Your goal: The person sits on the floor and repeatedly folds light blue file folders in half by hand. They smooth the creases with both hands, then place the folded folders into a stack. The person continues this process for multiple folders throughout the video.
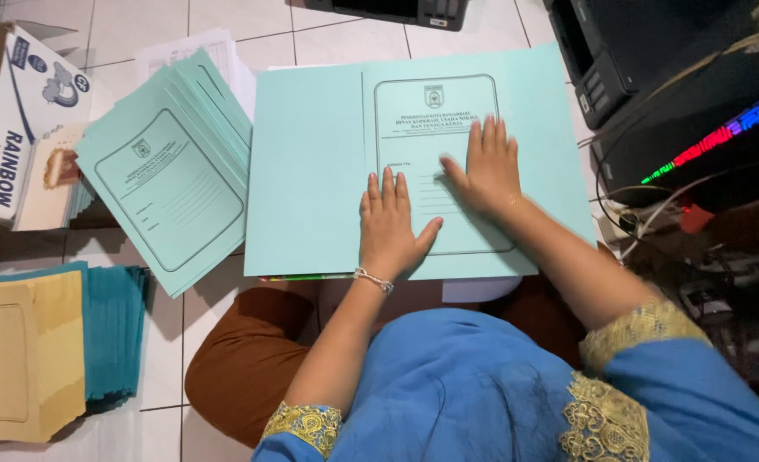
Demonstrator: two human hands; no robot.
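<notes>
A light green paper folder lies opened out flat on the floor before me, its printed cover on the right half. My left hand rests flat on the lower part of that cover, fingers together, a thin bracelet at the wrist. My right hand presses flat on the cover a little higher and to the right, fingers spread slightly. Neither hand grips anything. A strip of coloured paper edges shows under the folder's lower left edge.
A fanned stack of the same green folders lies to the left. Further left are a cardboard box, teal folders and tan folders. Black printers and cables crowd the right side on white floor tiles.
</notes>
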